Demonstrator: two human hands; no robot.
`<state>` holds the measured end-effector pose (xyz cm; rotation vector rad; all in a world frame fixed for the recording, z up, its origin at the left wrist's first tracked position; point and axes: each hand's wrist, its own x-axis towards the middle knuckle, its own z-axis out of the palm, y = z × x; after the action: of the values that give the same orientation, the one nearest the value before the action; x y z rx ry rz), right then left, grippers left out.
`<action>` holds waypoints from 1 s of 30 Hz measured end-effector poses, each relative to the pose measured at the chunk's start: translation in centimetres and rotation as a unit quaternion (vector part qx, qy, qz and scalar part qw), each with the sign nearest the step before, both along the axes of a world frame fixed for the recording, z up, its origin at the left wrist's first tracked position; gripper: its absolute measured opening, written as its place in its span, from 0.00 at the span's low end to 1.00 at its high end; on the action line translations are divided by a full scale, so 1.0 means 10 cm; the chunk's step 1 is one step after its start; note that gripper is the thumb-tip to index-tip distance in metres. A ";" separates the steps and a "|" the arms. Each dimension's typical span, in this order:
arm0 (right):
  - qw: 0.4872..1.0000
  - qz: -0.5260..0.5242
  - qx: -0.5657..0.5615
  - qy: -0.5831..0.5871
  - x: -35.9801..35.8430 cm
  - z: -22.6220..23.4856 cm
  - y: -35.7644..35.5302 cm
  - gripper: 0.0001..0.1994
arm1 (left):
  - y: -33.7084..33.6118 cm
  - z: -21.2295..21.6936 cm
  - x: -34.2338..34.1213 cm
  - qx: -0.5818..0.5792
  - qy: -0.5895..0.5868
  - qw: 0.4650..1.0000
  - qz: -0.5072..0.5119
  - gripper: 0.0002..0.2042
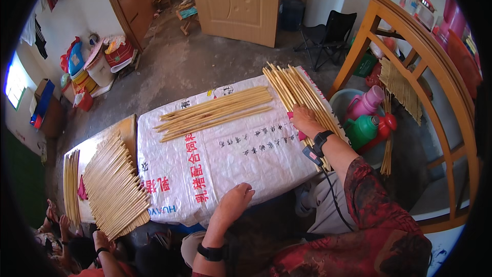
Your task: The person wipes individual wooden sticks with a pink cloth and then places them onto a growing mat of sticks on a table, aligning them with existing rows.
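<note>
A white woven sack (230, 154) covers the work table and carries two groups of pale wooden sticks. One loose bundle (215, 113) lies across the far middle of the sack, the sticks roughly parallel and running left to right. A second, longer bundle (302, 97) lies along the right edge, fanned slightly at its far end.

Beside the table on the right stands a round grey basin (341, 103); in it sit a pink flask (366, 102) and a green flask (363, 131), with a red jug (388, 123) touching the green one. More sticks (402, 90) lean behind a wooden chair frame (425, 56) there. On the left, a wooden board (125, 128) bears a wide fan of sticks (113, 184) and a narrower stack (72, 184) next to it.

The right hand (305, 119) reaches forward from a red patterned sleeve and lies palm down on the right bundle, fingers curled loosely over the sticks; whether it pinches any one stick cannot be told. A black band sits on that wrist with a cable trailing back. The left hand (236, 200) rests at the sack's near edge, palm down, fingers bent over the rim, holding nothing that shows. It also wears a black band.

Another person's hands (102, 238) show at the lower left, just below the fan of sticks.
</note>
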<state>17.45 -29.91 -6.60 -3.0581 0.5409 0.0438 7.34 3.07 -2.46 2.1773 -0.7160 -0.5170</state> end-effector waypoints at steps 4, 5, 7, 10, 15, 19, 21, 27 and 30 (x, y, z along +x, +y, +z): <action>0.999 -0.031 0.016 -0.001 0.00 0.03 -0.03 0.14 | -0.02 -0.01 0.00 0.005 -0.003 1.000 -0.006 0.11; 0.999 -0.045 0.025 -0.004 0.00 0.03 -0.05 0.14 | -0.03 0.00 0.00 0.010 -0.004 1.000 -0.006 0.11; 0.998 -0.051 0.031 -0.006 0.00 0.02 -0.06 0.14 | -0.03 0.00 0.00 0.014 -0.004 1.000 -0.006 0.11; 0.996 -0.072 0.050 -0.002 0.01 0.02 -0.04 0.16 | -0.03 -0.03 -0.01 0.018 -0.011 1.000 -0.006 0.11; 0.993 -0.092 0.067 -0.011 0.01 -0.02 -0.06 0.18 | -0.03 -0.03 -0.01 0.015 -0.015 1.000 -0.011 0.10; 0.996 -0.071 0.043 -0.033 -0.01 0.06 -0.06 0.16 | -0.04 0.00 -0.03 0.007 -0.019 1.000 -0.008 0.10; 0.997 -0.055 0.033 -0.046 -0.03 0.15 0.01 0.13 | -0.03 0.00 -0.03 0.013 -0.019 1.000 -0.014 0.11; 0.990 0.115 0.071 -0.039 0.06 0.27 0.26 0.13 | -0.02 -0.04 -0.04 0.034 -0.013 0.999 -0.025 0.12; 0.980 0.170 0.102 -0.021 0.14 0.25 0.56 0.13 | 0.02 -0.13 -0.03 0.041 -0.029 0.998 -0.028 0.12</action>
<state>18.81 -24.34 -4.12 -2.9028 0.0052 0.0404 7.07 3.26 -3.71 2.2613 -0.8026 -0.5213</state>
